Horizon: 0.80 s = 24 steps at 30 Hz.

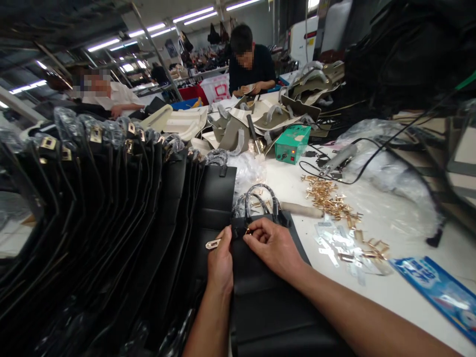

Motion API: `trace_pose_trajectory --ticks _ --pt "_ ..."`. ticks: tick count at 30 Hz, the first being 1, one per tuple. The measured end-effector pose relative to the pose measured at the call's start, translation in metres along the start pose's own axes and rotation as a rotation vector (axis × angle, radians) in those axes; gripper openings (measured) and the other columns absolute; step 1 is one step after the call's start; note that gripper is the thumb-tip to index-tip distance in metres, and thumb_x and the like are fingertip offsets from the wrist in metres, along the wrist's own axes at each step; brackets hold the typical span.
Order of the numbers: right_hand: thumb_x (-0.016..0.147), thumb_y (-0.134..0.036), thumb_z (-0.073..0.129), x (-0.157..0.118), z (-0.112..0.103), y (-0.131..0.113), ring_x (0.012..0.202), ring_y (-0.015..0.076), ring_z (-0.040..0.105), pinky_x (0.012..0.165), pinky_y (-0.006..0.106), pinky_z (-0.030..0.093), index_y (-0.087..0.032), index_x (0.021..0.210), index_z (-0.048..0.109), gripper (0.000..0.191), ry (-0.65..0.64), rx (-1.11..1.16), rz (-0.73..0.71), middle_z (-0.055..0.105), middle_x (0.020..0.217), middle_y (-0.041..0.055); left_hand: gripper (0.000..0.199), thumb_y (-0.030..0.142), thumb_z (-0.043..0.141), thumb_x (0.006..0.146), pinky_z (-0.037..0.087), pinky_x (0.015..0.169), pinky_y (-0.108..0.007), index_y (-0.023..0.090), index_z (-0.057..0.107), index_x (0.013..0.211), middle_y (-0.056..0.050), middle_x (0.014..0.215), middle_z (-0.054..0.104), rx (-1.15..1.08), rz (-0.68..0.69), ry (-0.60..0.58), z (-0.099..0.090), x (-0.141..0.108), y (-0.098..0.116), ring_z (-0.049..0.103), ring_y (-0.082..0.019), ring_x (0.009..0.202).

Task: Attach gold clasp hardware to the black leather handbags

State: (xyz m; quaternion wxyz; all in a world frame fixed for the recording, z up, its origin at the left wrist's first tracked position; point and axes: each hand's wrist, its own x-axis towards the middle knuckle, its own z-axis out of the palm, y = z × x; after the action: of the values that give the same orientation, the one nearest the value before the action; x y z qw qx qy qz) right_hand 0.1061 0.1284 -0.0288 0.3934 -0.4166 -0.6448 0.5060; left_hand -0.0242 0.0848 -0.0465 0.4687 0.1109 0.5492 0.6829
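A black handbag panel (267, 302) lies in front of me, with a plastic-wrapped handle (275, 198) at its top. My left hand (220, 260) is closed on the panel's upper left edge. Beyond its thumb sticks out a gold clasp plate (213, 244); I cannot tell whether it is attached to the panel. My right hand (275, 248) pinches a small gold metal fastener (248, 231) against the panel's top, below the handle. The fingers partly hide this fastener.
Many black bag panels (111, 208) with gold clasps stand packed at left. On the white table are gold fasteners (327, 196), silver plates (330, 243), a green control box (292, 144), a corded tool (340, 157) and a blue packet (439, 292). Co-workers (253, 69) sit beyond.
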Motion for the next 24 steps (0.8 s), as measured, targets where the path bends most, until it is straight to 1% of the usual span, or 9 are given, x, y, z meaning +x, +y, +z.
trace_pose_trajectory --ticks 4,8,11,14,19,21,24 --pt "0.079 -0.023 0.068 0.0015 -0.0016 0.0031 0.052 0.0095 0.054 0.052 0.019 0.042 -0.020 0.088 0.065 0.010 -0.015 0.026 0.003 0.060 0.062 -0.0051 0.036 0.041 0.073 0.078 0.047 0.096 -0.037 0.015 0.072 0.103 -0.007 0.098 0.075 0.059 0.022 -0.014 0.0021 -0.0028 0.0033 0.067 -0.024 0.100" --pt "0.080 -0.026 0.070 0.0029 -0.0054 0.0046 0.053 0.0097 0.055 0.052 0.019 0.042 -0.020 0.089 0.066 0.012 -0.041 0.072 0.024 0.060 0.063 -0.0049 0.040 0.047 0.067 0.082 0.041 0.102 -0.038 0.018 0.072 0.109 -0.007 0.109 0.073 0.230 0.091 0.001 0.0002 -0.0032 0.0033 0.062 -0.025 0.112" --pt "0.078 -0.027 0.073 0.0031 -0.0073 0.0037 0.054 0.0103 0.056 0.051 0.019 0.042 -0.019 0.085 0.067 0.012 -0.050 0.059 0.071 0.061 0.062 -0.0042 0.040 0.050 0.062 0.085 0.039 0.103 -0.037 0.019 0.072 0.109 -0.007 0.115 0.071 0.328 0.147 -0.008 -0.0029 -0.0018 0.0017 0.058 -0.026 0.117" --pt "0.078 -0.030 0.071 0.0035 -0.0061 0.0020 0.053 0.0113 0.057 0.049 0.020 0.043 -0.019 0.080 0.067 0.012 -0.058 0.058 0.120 0.062 0.061 -0.0033 0.039 0.049 0.057 0.088 0.039 0.101 -0.035 0.020 0.072 0.108 -0.006 0.113 0.071 0.347 0.187 -0.074 -0.0051 -0.0010 0.0007 0.058 -0.025 0.115" --pt "0.081 -0.035 0.066 0.0035 -0.0015 -0.0014 0.049 0.0127 0.057 0.045 0.021 0.043 -0.020 0.078 0.065 0.015 -0.050 0.048 0.155 0.061 0.058 -0.0029 0.032 0.045 0.055 0.090 0.041 0.094 -0.029 0.020 0.071 0.102 -0.003 0.105 0.071 0.388 0.282 -0.140 -0.0066 -0.0034 0.0025 0.060 -0.022 0.105" --pt "0.082 -0.036 0.064 0.0023 -0.0010 -0.0023 0.048 0.0132 0.059 0.045 0.021 0.043 -0.020 0.079 0.064 0.016 -0.052 0.051 0.165 0.062 0.058 -0.0027 0.031 0.044 0.053 0.091 0.040 0.092 -0.027 0.020 0.071 0.100 -0.002 0.101 0.070 0.437 0.313 -0.166 -0.0067 -0.0050 0.0040 0.060 -0.021 0.102" --pt "0.085 -0.037 0.061 0.0007 -0.0012 -0.0030 0.050 0.0144 0.064 0.048 0.021 0.045 -0.019 0.081 0.062 0.019 -0.073 0.076 0.173 0.064 0.061 -0.0021 0.030 0.043 0.051 0.092 0.040 0.088 -0.026 0.020 0.070 0.095 -0.001 0.095 0.069 0.506 0.349 -0.175 -0.0066 -0.0063 0.0054 0.059 -0.021 0.099"
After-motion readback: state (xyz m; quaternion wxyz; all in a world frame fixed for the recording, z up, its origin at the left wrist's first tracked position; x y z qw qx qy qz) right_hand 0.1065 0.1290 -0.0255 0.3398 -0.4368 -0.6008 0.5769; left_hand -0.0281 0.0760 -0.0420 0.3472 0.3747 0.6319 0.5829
